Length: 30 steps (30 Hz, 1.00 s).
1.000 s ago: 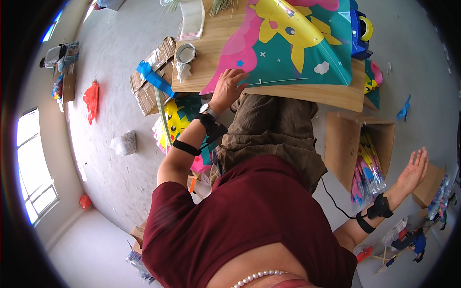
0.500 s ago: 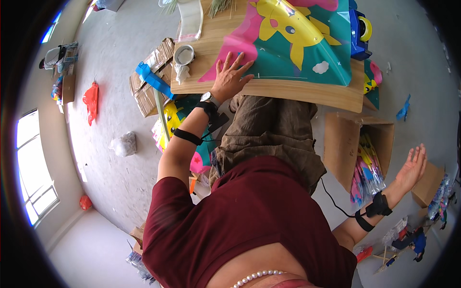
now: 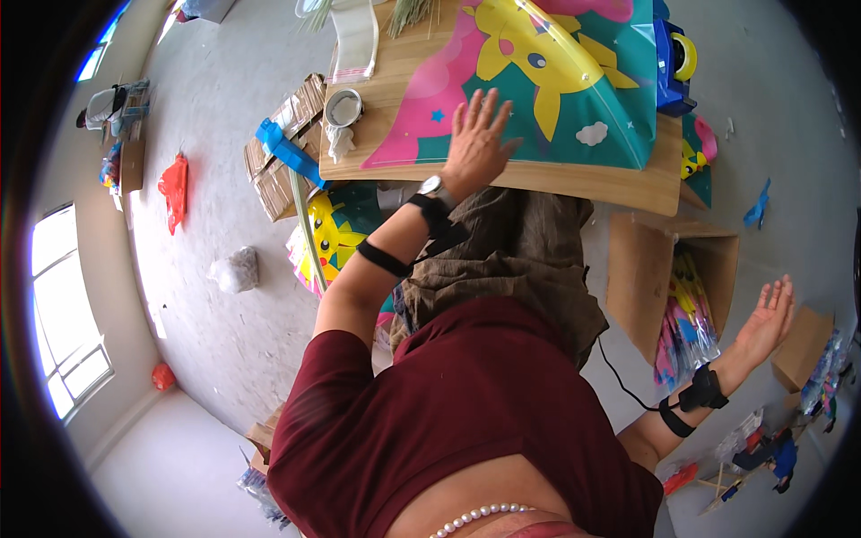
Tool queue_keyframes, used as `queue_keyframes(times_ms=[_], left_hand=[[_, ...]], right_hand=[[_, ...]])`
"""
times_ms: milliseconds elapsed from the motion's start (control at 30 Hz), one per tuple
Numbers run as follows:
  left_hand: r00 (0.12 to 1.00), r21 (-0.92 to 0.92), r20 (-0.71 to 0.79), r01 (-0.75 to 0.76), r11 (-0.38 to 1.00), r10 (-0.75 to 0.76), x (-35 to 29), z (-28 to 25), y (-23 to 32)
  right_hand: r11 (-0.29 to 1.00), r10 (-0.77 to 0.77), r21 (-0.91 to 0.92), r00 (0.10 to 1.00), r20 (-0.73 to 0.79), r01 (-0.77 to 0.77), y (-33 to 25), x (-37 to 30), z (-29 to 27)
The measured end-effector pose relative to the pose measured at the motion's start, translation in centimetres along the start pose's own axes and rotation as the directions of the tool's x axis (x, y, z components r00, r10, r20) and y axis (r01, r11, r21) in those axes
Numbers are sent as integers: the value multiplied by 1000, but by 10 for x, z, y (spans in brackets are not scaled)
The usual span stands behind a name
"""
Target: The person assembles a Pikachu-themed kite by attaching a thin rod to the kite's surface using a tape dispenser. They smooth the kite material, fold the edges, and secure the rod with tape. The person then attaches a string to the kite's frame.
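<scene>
A printed plastic sheet (image 3: 448, 103) in teal and pink, with a yellow cartoon figure, lies across the wooden table (image 3: 574, 186). My left hand (image 3: 480, 148) is over its near edge, palm down and fingers spread, with nothing gripped. Whether it presses on the sheet or hovers just above, I cannot tell. Out to the far right, away from the table, my right hand (image 3: 764, 330) is raised with its fingers stretched and nothing in it. Below that hand's left side stands an open cardboard box (image 3: 641, 278) with wrapped, brightly coloured folded pieces (image 3: 686, 327) inside.
A tape roll (image 3: 344, 109) and a clear plastic sleeve (image 3: 355, 40) lie at the table's left. A blue tape dispenser (image 3: 668, 67) sits at the right edge. Left of the table are flattened cardboard (image 3: 269, 184) and more printed sheets (image 3: 336, 233). A red bag (image 3: 173, 193) lies on the floor.
My left hand has slid right along the sheet's near edge. The sheet's lower left corner now reaches slightly nearer to me. My right hand has hardly moved.
</scene>
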<state>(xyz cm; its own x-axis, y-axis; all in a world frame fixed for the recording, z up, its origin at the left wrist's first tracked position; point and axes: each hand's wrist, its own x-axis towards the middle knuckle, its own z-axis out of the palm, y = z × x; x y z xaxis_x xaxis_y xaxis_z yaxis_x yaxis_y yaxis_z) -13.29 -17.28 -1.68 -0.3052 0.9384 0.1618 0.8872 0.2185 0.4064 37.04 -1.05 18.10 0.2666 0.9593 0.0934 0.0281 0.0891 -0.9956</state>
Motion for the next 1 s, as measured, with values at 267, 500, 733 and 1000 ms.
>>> queue_keyframes(times_ms=[267,500,733,1000], left_hand=[[990,78,116,68,995,-77,59,64,43],[991,25,128,35,999,-38,62,60,45],[998,-122,-34,-54,991,50,37,17,14],[973,-53,225,-40,998,51,-19,-51,-44]], right_hand=[[1000,0,3,1000,23,0,1,-1,0],[1000,-3,20,1000,-5,3,-2,-2,-12],[1000,-5,1,1000,-3,5,-3,-15,0],[999,31,18,999,-14,-31,4,-16,3]])
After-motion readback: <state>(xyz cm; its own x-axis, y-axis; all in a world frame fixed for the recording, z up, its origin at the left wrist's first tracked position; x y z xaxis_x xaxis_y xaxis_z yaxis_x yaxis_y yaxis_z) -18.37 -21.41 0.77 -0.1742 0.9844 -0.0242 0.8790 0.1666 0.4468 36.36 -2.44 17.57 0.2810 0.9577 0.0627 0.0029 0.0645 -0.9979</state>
